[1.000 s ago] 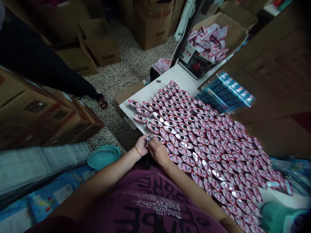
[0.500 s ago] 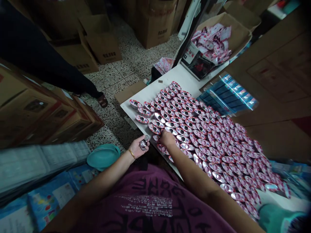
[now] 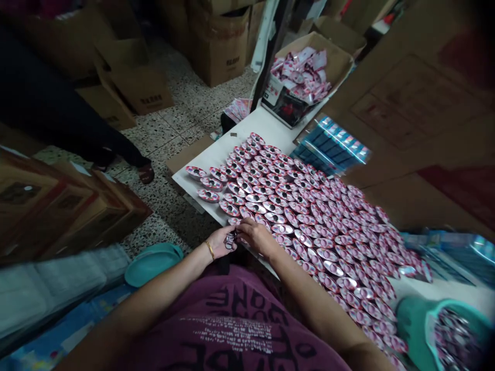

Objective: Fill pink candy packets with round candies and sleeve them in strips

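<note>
In my left hand (image 3: 217, 243), palm up near the table's front edge, lie several small round shiny dark pieces (image 3: 229, 240), the fingers curled round them. My right hand (image 3: 257, 237) meets it from the right, fingertips pinched together beside those pieces; whatever they grip is hidden. Rows of oval pink-and-white printed holders (image 3: 276, 217) stand close together on the white table (image 3: 247, 125). Toward the far left end, the holders have dark round holes in their tops. Nearer and to the right, many have pink round centres instead.
A teal bucket (image 3: 412, 322) of small shiny pieces stands at the lower right. Behind the holders are blue packs (image 3: 332, 147) and an open carton (image 3: 288, 107) of pink wrapped items. Left are a teal basin (image 3: 152, 264), cartons (image 3: 73, 206) and another person's leg (image 3: 119, 149).
My right hand has come back from among the holders to the pieces in my left hand. The camera view has shifted, bringing more of the teal bucket into sight.
</note>
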